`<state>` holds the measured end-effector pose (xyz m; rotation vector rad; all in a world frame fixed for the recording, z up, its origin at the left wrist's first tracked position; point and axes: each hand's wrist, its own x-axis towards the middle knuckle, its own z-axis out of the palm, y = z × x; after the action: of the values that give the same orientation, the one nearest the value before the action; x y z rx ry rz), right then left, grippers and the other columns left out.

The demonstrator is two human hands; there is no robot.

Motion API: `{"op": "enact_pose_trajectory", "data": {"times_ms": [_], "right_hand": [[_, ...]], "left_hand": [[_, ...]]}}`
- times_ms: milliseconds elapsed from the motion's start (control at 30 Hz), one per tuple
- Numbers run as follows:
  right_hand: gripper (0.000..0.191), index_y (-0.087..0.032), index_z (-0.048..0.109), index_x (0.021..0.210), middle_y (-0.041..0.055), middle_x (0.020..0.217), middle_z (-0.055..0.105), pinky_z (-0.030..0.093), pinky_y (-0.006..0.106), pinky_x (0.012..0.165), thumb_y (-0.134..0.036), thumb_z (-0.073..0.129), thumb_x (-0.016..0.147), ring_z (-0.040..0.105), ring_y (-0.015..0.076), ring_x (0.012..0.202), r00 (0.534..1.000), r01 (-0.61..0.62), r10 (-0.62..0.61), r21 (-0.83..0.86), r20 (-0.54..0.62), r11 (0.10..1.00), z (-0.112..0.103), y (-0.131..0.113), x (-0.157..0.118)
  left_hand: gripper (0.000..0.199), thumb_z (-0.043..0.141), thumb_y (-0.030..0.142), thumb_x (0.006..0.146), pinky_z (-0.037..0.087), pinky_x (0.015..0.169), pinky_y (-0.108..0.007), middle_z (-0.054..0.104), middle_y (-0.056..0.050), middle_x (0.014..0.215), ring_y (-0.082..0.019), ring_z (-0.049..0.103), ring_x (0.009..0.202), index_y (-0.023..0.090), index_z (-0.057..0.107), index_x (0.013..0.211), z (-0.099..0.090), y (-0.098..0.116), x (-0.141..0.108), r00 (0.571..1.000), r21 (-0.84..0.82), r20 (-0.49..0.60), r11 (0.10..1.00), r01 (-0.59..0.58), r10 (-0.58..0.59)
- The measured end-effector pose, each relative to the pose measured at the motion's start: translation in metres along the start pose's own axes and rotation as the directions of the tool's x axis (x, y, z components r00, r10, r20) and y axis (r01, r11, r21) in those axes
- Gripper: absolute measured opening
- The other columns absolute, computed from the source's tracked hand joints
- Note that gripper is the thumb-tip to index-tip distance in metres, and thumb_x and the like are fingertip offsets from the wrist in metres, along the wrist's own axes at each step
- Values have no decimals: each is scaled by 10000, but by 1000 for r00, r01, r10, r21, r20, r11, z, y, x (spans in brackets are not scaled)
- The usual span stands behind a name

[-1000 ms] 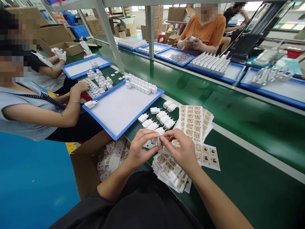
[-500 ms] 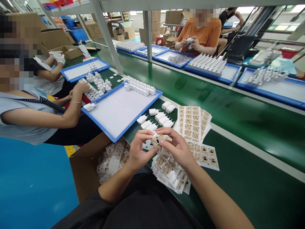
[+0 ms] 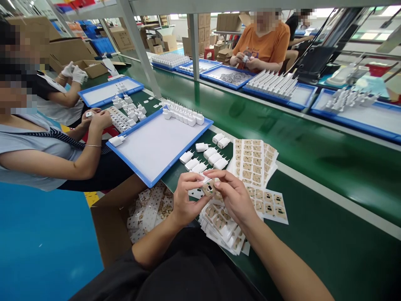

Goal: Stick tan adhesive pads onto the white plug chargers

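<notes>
Between my two hands is a white charger (image 3: pixel 208 187) with a tan sticker on its end face. My left hand (image 3: pixel 188 196) grips its left side with thumb and fingers. The thumb and index finger of my right hand (image 3: pixel 234 194) press on the charger's right side and the sticker's edge. Several white plug chargers (image 3: pixel 214 158) lie on the green bench just beyond. Tan sticker sheets (image 3: pixel 249 161) are spread to the right, and a stack of sheets (image 3: pixel 219 221) lies partly under my right hand.
A blue-rimmed tray (image 3: pixel 150 184) with a row of chargers stands at the left. A cardboard box (image 3: pixel 109 225) of used sheets is below the bench edge. Co-workers sit at the left and across the green belt (image 3: pixel 232 104), where more trays (image 3: pixel 302 104) stand.
The charger has turned slightly in my fingers, and my right thumb has moved off the sticker's middle to its edge. The co-worker at the left has drawn both hands back from the sheet.
</notes>
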<state>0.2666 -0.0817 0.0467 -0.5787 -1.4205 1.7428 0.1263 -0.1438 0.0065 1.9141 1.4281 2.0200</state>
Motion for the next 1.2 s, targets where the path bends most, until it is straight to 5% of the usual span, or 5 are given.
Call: {"op": "enact_pose_trajectory", "data": {"times_ms": [267,500,667,800,1200], "right_hand": [[90,-255,654,1029,45,1115,730,506,409,971,-228,603,960,614,226,1153,977,214,-196,-447,85,869,-6,-16,-1],[97,-236,626,957,82,1070,660,492,429,927,-144,599,940,591,242,1064,799,586,-495,-626,341,515,-4,-18,-3],[81,-221,631,935,30,838,676,506,293,666,-240,566,980,634,169,741,962,267,-160,-622,223,736,-6,-11,-1],[112,-217,663,1026,21,821,703,513,275,638,-259,588,954,663,168,714,970,123,49,-659,237,742,-3,5,3],[318,-143,677,1079,132,1135,704,535,328,822,21,533,849,703,244,954,666,466,328,-718,669,518,153,110,68]], "left_hand": [[491,828,103,726,551,893,-385,628,-55,1083,-203,635,1031,254,569,1115,-3,-2,-7,995,-80,39,993,90,-87],[362,793,241,795,589,796,-295,625,-67,1122,-203,651,1062,237,577,1086,-10,-6,-3,915,-112,78,909,402,-395],[468,806,329,779,596,774,-273,630,-71,1146,-205,663,1041,236,583,1179,-42,-25,6,805,-87,-21,803,589,-593],[497,778,356,793,588,783,-271,658,-75,1136,-206,681,1011,215,615,1240,-88,-38,4,785,-119,-166,802,585,-597],[431,803,371,770,575,763,-261,684,-55,1035,-189,686,922,185,633,1120,-178,-12,-30,715,9,-542,848,530,-442]]}}
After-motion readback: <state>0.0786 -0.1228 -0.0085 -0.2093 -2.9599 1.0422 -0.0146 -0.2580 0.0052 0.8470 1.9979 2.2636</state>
